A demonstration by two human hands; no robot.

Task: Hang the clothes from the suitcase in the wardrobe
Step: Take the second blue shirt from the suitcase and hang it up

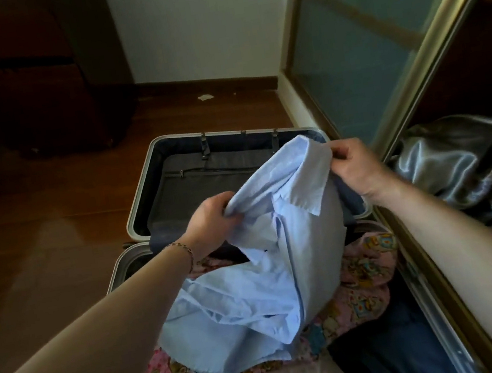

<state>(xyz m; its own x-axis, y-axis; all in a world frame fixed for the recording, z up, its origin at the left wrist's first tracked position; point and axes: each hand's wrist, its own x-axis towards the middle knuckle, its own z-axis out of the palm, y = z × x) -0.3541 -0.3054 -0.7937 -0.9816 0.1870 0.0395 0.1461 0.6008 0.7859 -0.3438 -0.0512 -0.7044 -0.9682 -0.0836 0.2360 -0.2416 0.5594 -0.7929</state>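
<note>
A light blue shirt (283,251) hangs lifted above the open suitcase (141,202), which lies on the floor with its lid flat at the far side. My left hand (211,220) grips the shirt's fabric near the collar on the left. My right hand (353,164) pinches the collar edge on the right. The shirt's lower part drapes over a pink patterned garment (362,290) in the near half of the suitcase. The wardrobe (467,95) stands at the right with its sliding door partly open.
Grey and silvery clothes (458,161) lie piled inside the wardrobe's bottom. A dark blue garment (398,336) lies in the suitcase's right side. Dark furniture (30,75) stands at the far left. A white scrap (205,97) lies on the wooden floor near the wall.
</note>
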